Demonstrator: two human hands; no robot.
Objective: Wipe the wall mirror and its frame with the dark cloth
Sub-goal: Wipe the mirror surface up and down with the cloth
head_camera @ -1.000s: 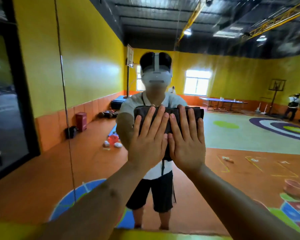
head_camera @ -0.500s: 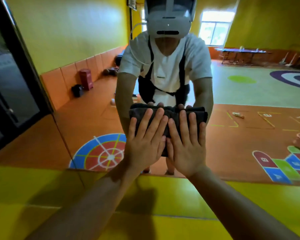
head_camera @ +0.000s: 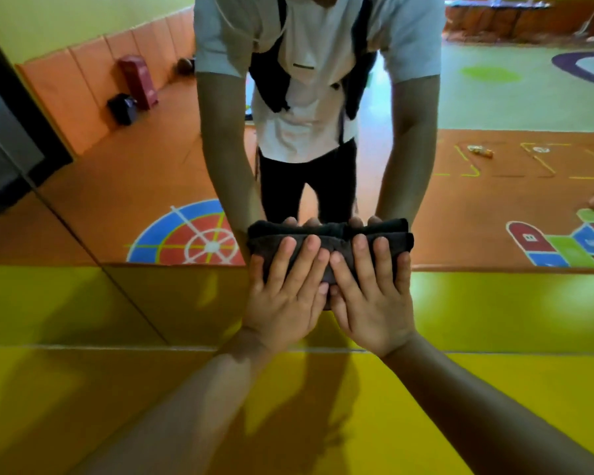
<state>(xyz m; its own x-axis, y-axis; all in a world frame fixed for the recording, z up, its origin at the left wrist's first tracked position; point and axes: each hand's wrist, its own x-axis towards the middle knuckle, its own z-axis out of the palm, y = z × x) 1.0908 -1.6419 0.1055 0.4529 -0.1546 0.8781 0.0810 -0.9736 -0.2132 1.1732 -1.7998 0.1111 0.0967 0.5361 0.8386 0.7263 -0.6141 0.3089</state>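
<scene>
**Head view.**

- Cloth point(head_camera: 336, 245): dark grey, folded into a thick, long pad with rounded ends. It lies crosswise under both hands. Its top part is on the glass, and its lower part runs down over the mirror's bottom edge onto the yellow panel point(head_camera: 494, 303). Its reflection meets it along the top edge.
- Mirror point(head_camera: 100, 207): wall-mounted. A vertical seam between panes runs down on the left. The bottom edge is a thin line just above the yellow panel.
- Left hand point(head_camera: 285, 299): flat on the left half of the cloth, fingers straight and slightly apart, pressing it to the surface.
- Right hand point(head_camera: 374, 303): flat on the right half, fingers straight and slightly apart, pressing likewise. The two hands lie side by side, with the index fingers touching or nearly so.
- In the glass:
  - The person's reflection point(head_camera: 309, 97), in a white shirt and dark shorts, arms reaching down to the cloth.
  - An orange floor with a round target point(head_camera: 186, 238) on the left.
  - A hopscotch grid point(head_camera: 563, 241) on the right.

**Against half a second ago:**

- The cloth and both hands sit lower. The cloth was then wholly on the glass above the bottom edge.
- The hand pose is unchanged.
- The view is tilted further down, so the reflected headset is out of view.
</scene>
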